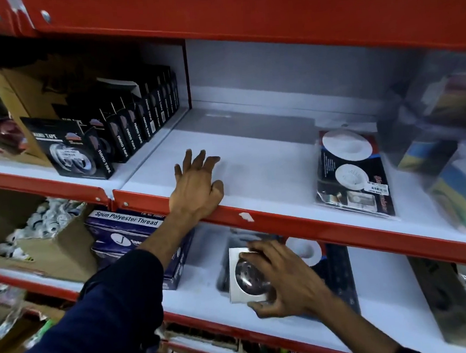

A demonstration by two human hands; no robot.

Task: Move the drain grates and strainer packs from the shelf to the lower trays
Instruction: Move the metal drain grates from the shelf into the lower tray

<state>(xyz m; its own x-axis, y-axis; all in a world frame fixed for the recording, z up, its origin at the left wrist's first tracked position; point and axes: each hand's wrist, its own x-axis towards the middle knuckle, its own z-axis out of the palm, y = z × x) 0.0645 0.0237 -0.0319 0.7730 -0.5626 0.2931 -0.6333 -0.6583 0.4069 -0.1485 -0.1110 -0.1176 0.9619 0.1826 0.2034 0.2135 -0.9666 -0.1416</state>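
Note:
A square steel drain grate (245, 278) lies on the lower white tray (196, 296), on top of a dark pile. My right hand (284, 281) grips it by its right edge, fingers curled around the corners. A strainer pack (336, 268) lies under and behind that hand on the same tray. Another strainer pack (352, 172) in clear wrap, showing white round strainers, lies on the upper shelf (267, 168) to the right. My left hand (199, 184) rests flat on the upper shelf's front, fingers spread, holding nothing.
Black nano tape boxes (117, 135) stand in a row on the upper shelf at the left. Blue thread boxes (130, 234) sit left of the grate. Red shelf rails (313, 225) run across. Blurred clear-wrapped goods (446, 142) fill the right side.

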